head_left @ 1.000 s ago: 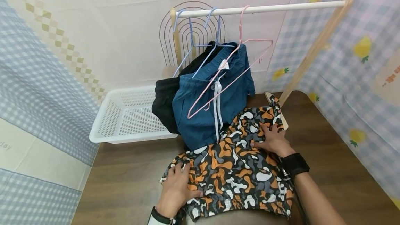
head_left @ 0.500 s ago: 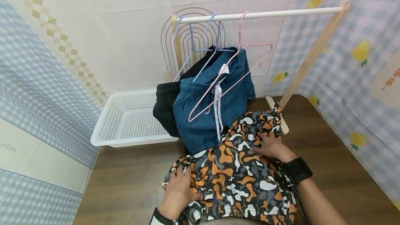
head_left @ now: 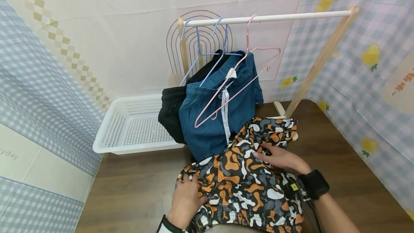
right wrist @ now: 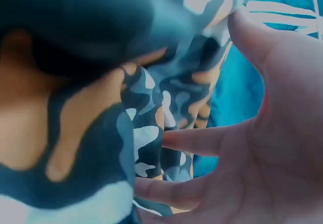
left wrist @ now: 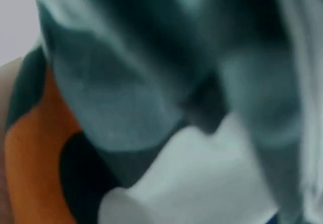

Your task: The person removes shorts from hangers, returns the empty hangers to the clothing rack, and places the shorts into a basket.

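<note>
A pair of camouflage-print shorts (head_left: 239, 186) in orange, black, grey and white lies spread at the front of the table. My left hand (head_left: 185, 200) rests on the left side of the shorts, fingers extended over the fabric and thumb apart. On the right part lies my right hand (head_left: 281, 157), its fingers fairly straight against the cloth. The right wrist view shows the right hand's fingers (right wrist: 197, 142) touching the folded cloth (right wrist: 101, 128), thumb spread away. Blurred printed fabric (left wrist: 151, 108) fills the left wrist view and hides the left fingers there.
Behind the shorts, a rack with a white rail (head_left: 300, 16) carries blue hangers with blue shorts (head_left: 210, 118) and black shorts (head_left: 171, 109), plus a bare pink hanger (head_left: 223, 85). A white basket (head_left: 106, 143) stands left on the wooden table (head_left: 129, 190).
The upper right part of the camouflage shorts has flattened outward to the right. My right hand has shifted down a little and turned; my left hand has moved slightly right.
</note>
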A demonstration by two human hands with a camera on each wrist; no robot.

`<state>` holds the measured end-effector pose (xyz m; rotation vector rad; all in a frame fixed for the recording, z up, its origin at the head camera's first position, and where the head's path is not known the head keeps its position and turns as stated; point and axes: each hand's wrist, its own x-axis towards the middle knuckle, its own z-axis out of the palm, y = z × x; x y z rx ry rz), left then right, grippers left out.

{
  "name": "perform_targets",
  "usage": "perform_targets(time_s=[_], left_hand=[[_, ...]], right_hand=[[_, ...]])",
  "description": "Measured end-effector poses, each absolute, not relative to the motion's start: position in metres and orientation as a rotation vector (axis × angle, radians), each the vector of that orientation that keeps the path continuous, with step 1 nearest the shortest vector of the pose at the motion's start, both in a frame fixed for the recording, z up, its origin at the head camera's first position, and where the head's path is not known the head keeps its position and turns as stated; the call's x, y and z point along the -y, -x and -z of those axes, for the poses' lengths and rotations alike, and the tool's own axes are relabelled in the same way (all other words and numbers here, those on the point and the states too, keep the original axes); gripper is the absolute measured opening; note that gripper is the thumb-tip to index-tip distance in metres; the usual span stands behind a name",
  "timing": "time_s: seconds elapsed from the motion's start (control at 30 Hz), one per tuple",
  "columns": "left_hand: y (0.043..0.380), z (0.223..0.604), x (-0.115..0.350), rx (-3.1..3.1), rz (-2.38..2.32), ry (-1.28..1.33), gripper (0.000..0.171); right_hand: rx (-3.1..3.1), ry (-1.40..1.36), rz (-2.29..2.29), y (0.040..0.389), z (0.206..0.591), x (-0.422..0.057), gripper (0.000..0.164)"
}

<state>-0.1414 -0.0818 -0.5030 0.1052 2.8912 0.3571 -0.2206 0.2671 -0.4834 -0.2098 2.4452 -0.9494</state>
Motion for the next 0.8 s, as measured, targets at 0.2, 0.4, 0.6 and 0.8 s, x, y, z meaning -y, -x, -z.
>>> perform_targets(time_s=[0.2, 0.4, 0.6, 0.8], left_hand=[[0.14, 0.504, 0.08, -2.951, -0.366, -0.052, 0.072], [0.14, 0.507, 0.077, -3.032, -0.454, 0.033, 0.071], [0.141, 0.508, 0.073, -3.043, -0.515, 0.11, 0.065], [0.141, 0.509, 0.07, -3.038, -0.562, 0.137, 0.061]], right_hand=[[-2.291, 0.177, 1.16, 0.211, 0.483, -0.254, 0.097], [-2.163, 0.171, 1.273, 0.205, 0.489, -0.248, 0.105], [-2.091, 0.154, 1.325, 0.197, 0.492, -0.241, 0.115], [-2.155, 0.254, 1.354, 0.194, 0.503, -0.232, 0.117]])
